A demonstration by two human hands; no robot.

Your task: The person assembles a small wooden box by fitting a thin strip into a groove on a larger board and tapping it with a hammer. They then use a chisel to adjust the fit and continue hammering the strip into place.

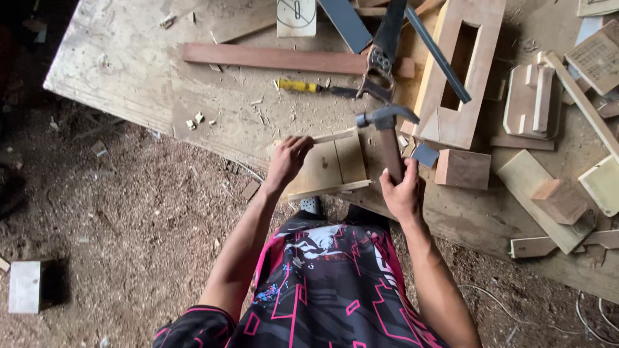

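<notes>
head camera looks steeply down, close over the workbench (129, 71).

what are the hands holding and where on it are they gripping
The right hand grips a hammer low on its wooden handle, head up. The left hand steadies a small wooden box by its left edge.

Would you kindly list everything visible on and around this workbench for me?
small wooden box: one, pale, bench front edge
hammer: one, steel head, dark handle, raised beside box
handsaw: one, dark, bench top
screwdriver: one, yellow handle, left of saw
long plank: one, reddish, bench back
open frame: one, pale, right of saw
wood block: one, reddish, right of hammer
left hand: steadies box
right hand: grips hammer handle
</notes>
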